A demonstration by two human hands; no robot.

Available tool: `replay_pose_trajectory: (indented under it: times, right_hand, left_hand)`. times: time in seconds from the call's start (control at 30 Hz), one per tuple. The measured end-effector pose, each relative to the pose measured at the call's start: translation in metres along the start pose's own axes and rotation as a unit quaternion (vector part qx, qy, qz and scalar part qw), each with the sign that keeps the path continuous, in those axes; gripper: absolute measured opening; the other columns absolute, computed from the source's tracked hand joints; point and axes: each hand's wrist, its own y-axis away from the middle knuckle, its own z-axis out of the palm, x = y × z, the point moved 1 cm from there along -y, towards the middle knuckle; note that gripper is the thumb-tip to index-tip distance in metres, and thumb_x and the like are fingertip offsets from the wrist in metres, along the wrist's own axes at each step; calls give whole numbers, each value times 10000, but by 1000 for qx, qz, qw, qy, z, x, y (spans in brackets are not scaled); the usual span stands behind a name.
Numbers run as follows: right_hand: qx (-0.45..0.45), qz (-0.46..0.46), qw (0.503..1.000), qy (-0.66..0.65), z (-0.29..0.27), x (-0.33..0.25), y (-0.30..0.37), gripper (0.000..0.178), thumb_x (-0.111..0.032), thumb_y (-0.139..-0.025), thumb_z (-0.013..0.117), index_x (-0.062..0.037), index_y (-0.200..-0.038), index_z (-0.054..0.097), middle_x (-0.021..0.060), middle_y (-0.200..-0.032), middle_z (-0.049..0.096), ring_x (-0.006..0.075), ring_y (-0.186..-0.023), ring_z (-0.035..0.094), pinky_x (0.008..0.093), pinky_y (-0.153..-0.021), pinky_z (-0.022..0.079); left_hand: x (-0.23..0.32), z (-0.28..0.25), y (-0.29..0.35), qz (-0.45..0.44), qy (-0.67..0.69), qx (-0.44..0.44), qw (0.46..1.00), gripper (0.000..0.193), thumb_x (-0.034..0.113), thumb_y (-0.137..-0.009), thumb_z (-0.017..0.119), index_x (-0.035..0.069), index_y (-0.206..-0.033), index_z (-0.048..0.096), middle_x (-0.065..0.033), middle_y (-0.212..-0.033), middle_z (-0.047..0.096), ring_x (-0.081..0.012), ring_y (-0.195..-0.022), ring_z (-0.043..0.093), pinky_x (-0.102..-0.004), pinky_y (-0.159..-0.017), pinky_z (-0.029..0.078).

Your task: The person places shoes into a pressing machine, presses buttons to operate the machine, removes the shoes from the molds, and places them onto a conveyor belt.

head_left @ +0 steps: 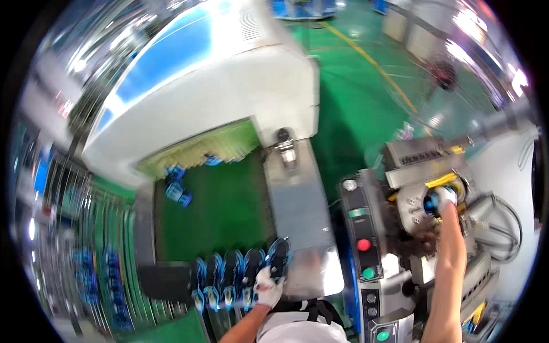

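A row of dark shoes with blue edges (pixel 233 271) lies at the near end of the green belt. My left hand (pixel 267 289), in a white glove, is closed at the near end of the rightmost shoe (pixel 279 255). Far to the right, my right arm reaches out to a machine head (pixel 410 207). There my right hand (pixel 446 196), also gloved, is beside a blue and dark piece (pixel 430 203) in a round opening. Blur hides how its fingers meet that piece.
A large white machine (pixel 229 86) stands ahead, with a fringed curtain (pixel 200 151) over its green belt (pixel 214 211). Blue shoes (pixel 178 194) lie near the curtain. A control panel with buttons (pixel 361 243) stands at right; racks holding blue items (pixel 86 274) fill the left.
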Motion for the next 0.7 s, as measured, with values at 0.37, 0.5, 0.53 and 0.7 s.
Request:
replay_pose_trajectory:
  times: [0.37,0.5,0.53,0.7]
  right_hand:
    - [54,-309,930,191,169,-12,422,796,-206,-961,580,-20,-1623,178,235,-1675,192,350,-1563,170,469,-1280,114]
    - [-43,-62,714,696,198,41,441,1054,-500,-815,613,54,-1602,182,264,-1666,198,375,-1575,80,470,-1274,42]
    - [-97,-68,703,701,195,40,432,1092,-521,-798,653,39,-1606,179,269,-1636,273,368,-1562,150,496,-1264,106]
    - [-120,5,842,527,169,32,440,1049,-531,-823,654,109,-1551,254,310,-1612,286,380,-1505,307,514,-1152,345]
  left_hand:
    - [-47,-58,-27,32,188,-196,962,712,375,-863,791,-16,-1373,484,-247,-1304,559,-389,-1270,535,-450,-1093,434]
    - [-97,-136,-136,111,155,-106,976,534,238,-904,717,-15,-1334,528,-236,-1318,564,-369,-1246,560,-432,-1078,460]
    - [-124,-156,-166,79,147,-49,985,498,212,-900,706,-15,-1314,548,-238,-1322,564,-373,-1231,565,-432,-1067,466]
    - [-294,-265,-318,-51,-178,168,968,721,319,-913,654,-26,-1499,415,-238,-1546,431,-407,-1464,356,-472,-1217,293]
